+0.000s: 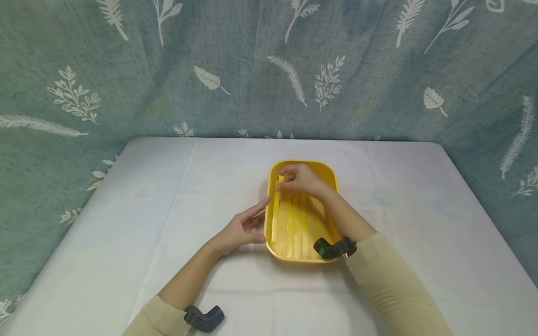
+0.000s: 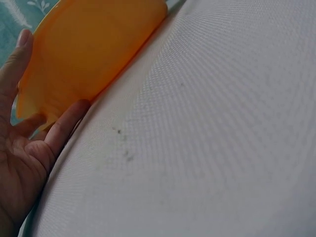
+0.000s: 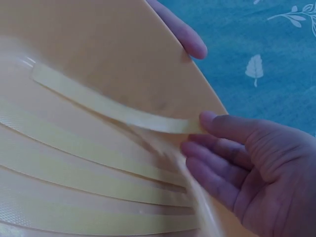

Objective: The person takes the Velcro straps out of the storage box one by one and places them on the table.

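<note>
A shallow yellow tray (image 1: 317,219) with rounded corners is sitting on the white-covered worktop (image 1: 201,186), just right of center. Inside, a thin, flat, pale yellow strip (image 1: 275,219) is running along the left wall, bowing slightly, while three similar strips (image 1: 297,231) are lying side by side to its right, stretching from near to far. The right hand (image 1: 299,179) is reaching in over the right rim, its grip closing thumb and fingertips in a pinch on the left strip's far end. The left hand (image 1: 240,229) is steadying the tray from outside, thumb and extended fingers spreading open against the left wall. The right hand is covering part of the far interior, and the right forearm and its black wrist camera (image 1: 335,248) are blocking part of the right side. The left wrist view is showing only the outer wall, cropping its top; whether the pinched strip's near end is touching the tray floor is remaining unclear.
</note>
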Demonstrator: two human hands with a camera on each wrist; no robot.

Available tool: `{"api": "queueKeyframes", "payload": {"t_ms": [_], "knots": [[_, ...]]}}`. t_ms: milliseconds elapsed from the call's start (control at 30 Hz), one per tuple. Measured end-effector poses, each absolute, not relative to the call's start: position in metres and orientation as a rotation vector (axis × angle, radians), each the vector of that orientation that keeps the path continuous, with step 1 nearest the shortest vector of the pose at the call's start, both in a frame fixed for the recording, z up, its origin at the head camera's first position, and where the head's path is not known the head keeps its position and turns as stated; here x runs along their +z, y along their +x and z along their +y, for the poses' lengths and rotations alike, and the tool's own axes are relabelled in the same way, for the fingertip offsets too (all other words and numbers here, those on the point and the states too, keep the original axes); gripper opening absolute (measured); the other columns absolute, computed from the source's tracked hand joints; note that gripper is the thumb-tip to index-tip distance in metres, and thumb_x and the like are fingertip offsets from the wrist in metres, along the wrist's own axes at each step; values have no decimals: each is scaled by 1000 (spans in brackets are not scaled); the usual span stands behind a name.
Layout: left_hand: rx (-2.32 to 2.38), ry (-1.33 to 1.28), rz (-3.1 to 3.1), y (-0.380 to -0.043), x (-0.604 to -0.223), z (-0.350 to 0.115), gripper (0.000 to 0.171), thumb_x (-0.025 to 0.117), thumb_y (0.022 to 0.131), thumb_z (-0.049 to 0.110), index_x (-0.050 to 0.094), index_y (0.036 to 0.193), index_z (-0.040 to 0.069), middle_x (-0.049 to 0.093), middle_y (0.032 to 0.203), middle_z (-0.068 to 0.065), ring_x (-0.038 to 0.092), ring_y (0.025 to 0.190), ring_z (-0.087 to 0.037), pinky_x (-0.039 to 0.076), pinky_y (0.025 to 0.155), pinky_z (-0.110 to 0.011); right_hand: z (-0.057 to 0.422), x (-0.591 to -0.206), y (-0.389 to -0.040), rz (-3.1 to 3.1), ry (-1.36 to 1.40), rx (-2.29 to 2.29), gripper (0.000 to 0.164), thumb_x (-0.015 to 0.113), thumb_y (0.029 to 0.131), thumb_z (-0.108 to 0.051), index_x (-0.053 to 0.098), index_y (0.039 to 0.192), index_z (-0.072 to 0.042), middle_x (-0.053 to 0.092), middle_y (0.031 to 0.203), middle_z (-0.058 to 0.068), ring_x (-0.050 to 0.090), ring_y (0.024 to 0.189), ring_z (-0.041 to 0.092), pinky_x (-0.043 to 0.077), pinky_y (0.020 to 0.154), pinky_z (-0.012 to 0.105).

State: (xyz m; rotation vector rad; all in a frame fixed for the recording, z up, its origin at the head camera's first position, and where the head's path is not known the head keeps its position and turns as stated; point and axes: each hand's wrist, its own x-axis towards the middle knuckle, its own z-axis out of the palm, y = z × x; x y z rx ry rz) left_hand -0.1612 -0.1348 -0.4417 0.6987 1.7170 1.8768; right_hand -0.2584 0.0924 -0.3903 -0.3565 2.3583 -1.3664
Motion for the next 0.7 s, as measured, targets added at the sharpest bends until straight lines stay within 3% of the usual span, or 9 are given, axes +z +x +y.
{"api": "queueKeyframes", "payload": {"t_ms": [167,300,500,700], "knots": [[1870,691,1728,-160,-441,-135,96,80,76,25,22,152,17,12,159,0,17,143,-35,38,103,-26,94,-388,-257,2192,-342,-1585,45,70,85,-9,56,127,-3,71,94,14,69,81,22,57,77,41],[1878,685,1721,-160,-441,-134,96,80,76,24,23,151,15,12,159,0,16,143,-35,40,102,-27,95,-385,-257,2123,-343,-1686,49,70,85,-8,54,131,-5,72,92,11,69,80,18,56,80,43],[1875,693,1720,-161,-441,-135,99,80,75,25,19,152,12,11,159,-3,17,143,-35,41,101,-25,98,-379,-256,2043,-323,-1831,52,69,86,-7,52,135,-7,67,113,14,69,84,16,57,78,38],[1867,690,1722,-161,-441,-135,101,80,74,27,18,152,12,10,159,-4,18,143,-34,42,100,-23,101,-377,-256,1968,-286,-1914,49,68,87,-7,54,134,-11,61,127,12,68,92,16,56,81,40]]}}
